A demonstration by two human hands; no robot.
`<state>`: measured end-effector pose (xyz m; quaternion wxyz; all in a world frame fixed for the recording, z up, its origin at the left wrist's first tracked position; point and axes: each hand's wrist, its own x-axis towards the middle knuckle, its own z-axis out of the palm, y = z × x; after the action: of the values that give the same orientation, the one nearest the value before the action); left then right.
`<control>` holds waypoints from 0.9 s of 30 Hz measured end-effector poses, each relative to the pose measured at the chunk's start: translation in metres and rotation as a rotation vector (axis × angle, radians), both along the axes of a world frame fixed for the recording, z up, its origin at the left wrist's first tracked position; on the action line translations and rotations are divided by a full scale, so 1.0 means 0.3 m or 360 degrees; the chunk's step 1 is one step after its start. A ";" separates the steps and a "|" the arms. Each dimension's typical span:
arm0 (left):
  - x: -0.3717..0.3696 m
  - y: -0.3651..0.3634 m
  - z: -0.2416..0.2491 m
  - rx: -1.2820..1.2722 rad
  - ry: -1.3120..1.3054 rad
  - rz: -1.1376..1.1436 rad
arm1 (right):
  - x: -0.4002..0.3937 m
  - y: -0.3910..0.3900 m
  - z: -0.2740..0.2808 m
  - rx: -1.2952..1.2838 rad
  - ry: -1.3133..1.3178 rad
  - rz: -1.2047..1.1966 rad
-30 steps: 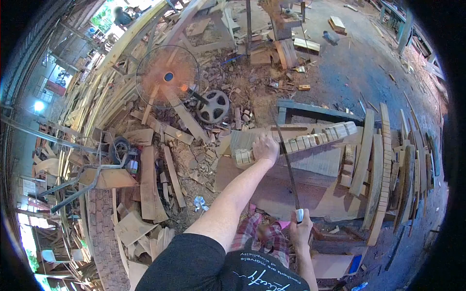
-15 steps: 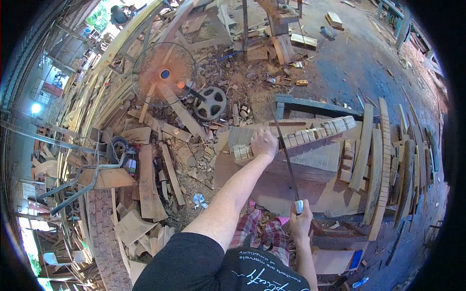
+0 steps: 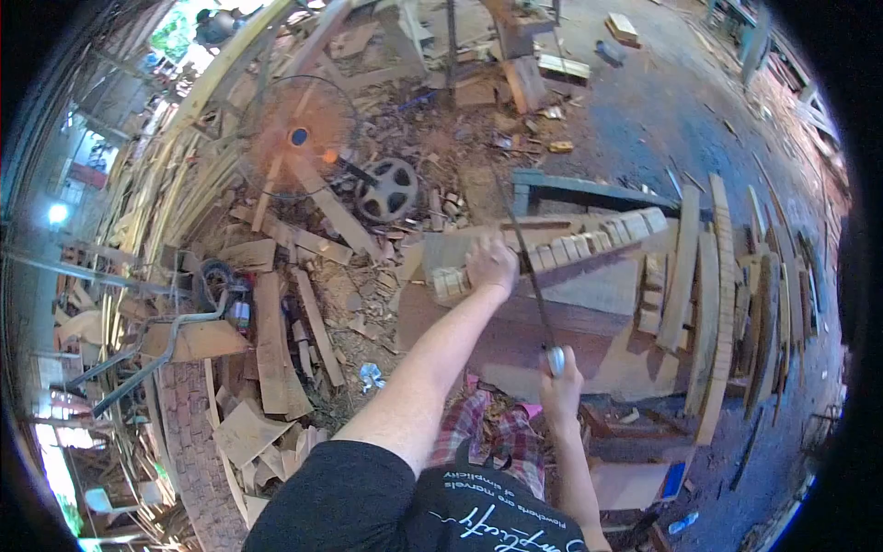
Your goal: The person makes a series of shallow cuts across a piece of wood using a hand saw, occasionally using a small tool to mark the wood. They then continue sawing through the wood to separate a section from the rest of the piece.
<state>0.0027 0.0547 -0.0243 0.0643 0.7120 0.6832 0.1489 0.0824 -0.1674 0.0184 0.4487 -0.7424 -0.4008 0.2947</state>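
Observation:
A long notched wooden piece [image 3: 589,244] lies slantwise across a wooden work surface [image 3: 460,336]. My left hand [image 3: 492,264] presses down and grips around it near its left end. My right hand [image 3: 560,379] is closed on the light-coloured handle of a long thin saw [image 3: 533,276]. The saw's dark blade runs away from me across the notched piece, just right of my left hand. The blade's far end is blurred.
Long curved boards [image 3: 704,313] stand at the right, beside a short notched block [image 3: 651,293]. A caged fan [image 3: 299,136] and a spoked wheel [image 3: 386,190] are beyond at the left. Scrap wood [image 3: 276,350] litters the floor.
My right hand and the saw have moved a little away from my body, toward the notched piece. My left hand keeps its hold. The whole view has shifted slightly.

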 end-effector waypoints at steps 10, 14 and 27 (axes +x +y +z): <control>0.004 -0.003 0.013 0.0060 0.0025 0.0014 | 0.024 -0.230 0.001 -0.0199 0.0004 0.0102; 0.002 0.007 0.034 -0.0121 0.0009 -0.0018 | 0.005 -0.028 -0.063 -0.0098 0.0010 0.0033; -0.006 0.013 0.005 0.0028 0.0074 -0.0049 | 0.002 -0.116 -0.064 -0.0093 -0.0061 0.0041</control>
<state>0.0009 0.0586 -0.0228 0.0443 0.7263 0.6721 0.1375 0.0830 -0.2023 -0.0009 0.4153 -0.7555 -0.4100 0.2977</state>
